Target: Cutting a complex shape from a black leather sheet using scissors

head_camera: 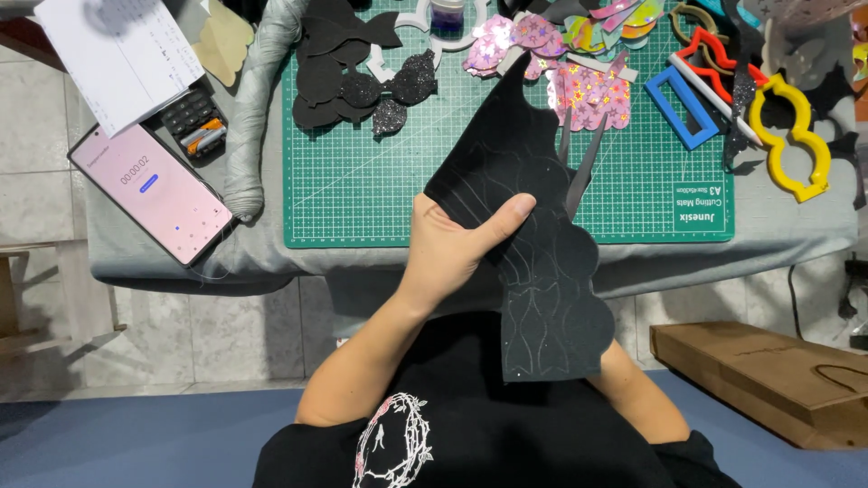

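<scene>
Left hand [448, 248] nearest, fingers clamped on black sheet [533, 262], held over near edge of green cutting mat [362, 190]. Right hand hidden behind sheet, finger state unclear. Scissors [583, 167] blades parted just past sheet. Glitter cutouts [579, 90] at mat's far edge.

One head-worn camera only, looking steeply down from above the person's chest; it faces away from the body toward the green cutting mat [380, 194] on the far table edge; close range, the left hand [452, 244] mid-frame; floor tiles left, brown bag [768, 380] near right.
</scene>
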